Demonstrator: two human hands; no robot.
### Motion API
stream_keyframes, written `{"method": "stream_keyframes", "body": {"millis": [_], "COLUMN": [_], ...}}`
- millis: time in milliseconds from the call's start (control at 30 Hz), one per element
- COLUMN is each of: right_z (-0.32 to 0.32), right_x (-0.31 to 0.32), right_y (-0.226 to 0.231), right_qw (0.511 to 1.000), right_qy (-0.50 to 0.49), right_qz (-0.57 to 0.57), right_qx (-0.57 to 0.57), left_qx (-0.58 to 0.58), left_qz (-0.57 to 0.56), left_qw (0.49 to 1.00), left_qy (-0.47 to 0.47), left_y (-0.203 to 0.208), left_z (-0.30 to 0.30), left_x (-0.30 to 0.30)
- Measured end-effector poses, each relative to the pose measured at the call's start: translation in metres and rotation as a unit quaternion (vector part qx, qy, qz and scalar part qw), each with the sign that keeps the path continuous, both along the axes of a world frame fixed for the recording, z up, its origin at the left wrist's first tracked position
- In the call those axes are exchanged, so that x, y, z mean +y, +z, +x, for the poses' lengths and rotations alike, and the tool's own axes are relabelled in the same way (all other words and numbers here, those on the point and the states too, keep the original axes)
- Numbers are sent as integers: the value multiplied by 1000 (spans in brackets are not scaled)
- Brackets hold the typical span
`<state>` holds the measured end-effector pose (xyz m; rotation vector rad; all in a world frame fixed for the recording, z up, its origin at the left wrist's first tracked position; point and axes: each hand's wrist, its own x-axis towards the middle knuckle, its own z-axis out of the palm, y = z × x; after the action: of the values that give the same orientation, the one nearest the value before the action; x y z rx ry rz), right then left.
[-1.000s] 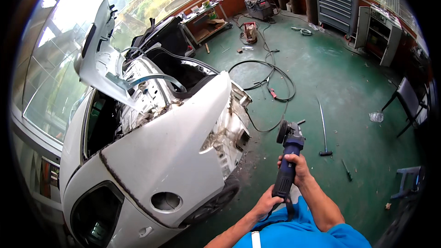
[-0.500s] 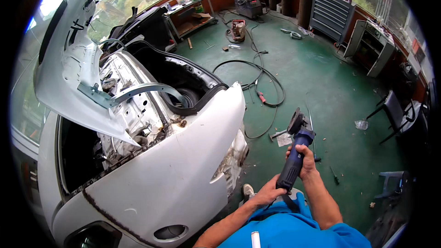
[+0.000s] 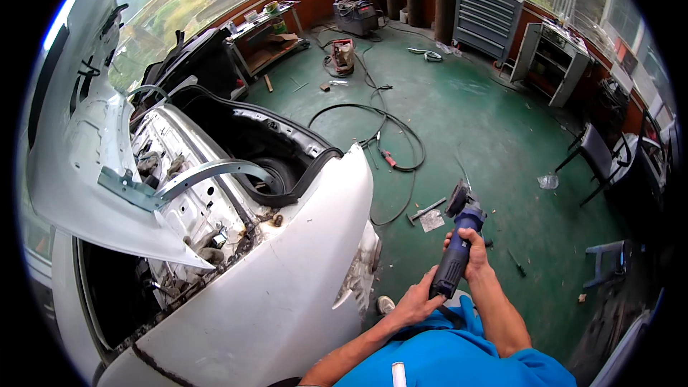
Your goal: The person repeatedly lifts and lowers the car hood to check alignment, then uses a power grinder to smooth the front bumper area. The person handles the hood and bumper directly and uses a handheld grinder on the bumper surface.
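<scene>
- Grinder [image 3: 451, 266], dark blue and black, slants upward in the lower right-centre of the frame, clear of the floor, its disc [image 3: 456, 198] at the upper end.
- Right hand [image 3: 474, 252] has its fingers wrapped around the grinder's middle, thumb along the top.
- Left hand [image 3: 417, 299] has its fingers closed on the grinder's lower end.
- Just left of the disc, in the picture, a hammer [image 3: 428, 211] lies on the green floor [image 3: 494, 129], beside a pale sheet [image 3: 432, 221].
- Below and right of the grinder, a screwdriver [image 3: 517, 264] lies on the floor.
- White car [image 3: 301, 279] fills the lower left, its trunk open and its lid [image 3: 79, 143] raised at the left edge.
- Black cable [image 3: 421, 140] loops across the centre.
- Chair [image 3: 596, 150] and low stool [image 3: 608, 261] stand at the right.
- Grey drawer cabinet [image 3: 487, 18] stands at the upper right.
</scene>
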<state>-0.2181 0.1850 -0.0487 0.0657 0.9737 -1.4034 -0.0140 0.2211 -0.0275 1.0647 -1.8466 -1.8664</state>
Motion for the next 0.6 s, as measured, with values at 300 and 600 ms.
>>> {"method": "stream_keyframes", "body": {"millis": [300,600], "right_z": [-93,-280], "right_x": [-30,-142], "right_y": [-93,-163], "right_qw": [986,936], "right_qy": [139,324], "right_qz": [-96,32], "right_qx": [-7,131], "left_qx": [-112,-247], "left_qz": [-56,-72], "left_qw": [980,888], "left_qy": [153,381], "left_y": [-62,-150], "left_z": [-50,-231], "left_x": [42,120]}}
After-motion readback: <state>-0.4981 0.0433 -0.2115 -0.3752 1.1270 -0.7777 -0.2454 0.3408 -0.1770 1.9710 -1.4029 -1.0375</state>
